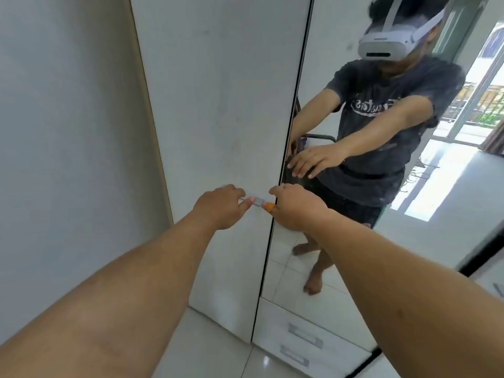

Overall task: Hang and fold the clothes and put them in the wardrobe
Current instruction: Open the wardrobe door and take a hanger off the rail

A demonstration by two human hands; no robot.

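Note:
The wardrobe fills the view, with a white left door and a mirrored right door, both closed. A small clear handle sits on the white door near the seam. My left hand pinches this handle between thumb and fingers. My right hand is at the seam by the mirror's edge, and its thumb, wrapped in an orange band, is beside the handle's right end. The mirror shows this hand's fingers stretched out straight. No clothes are in view.
Two white drawers with grey handles sit under the mirrored door. A plain wall stands to the left. The mirror reflects me, a tiled floor and a bright balcony door behind.

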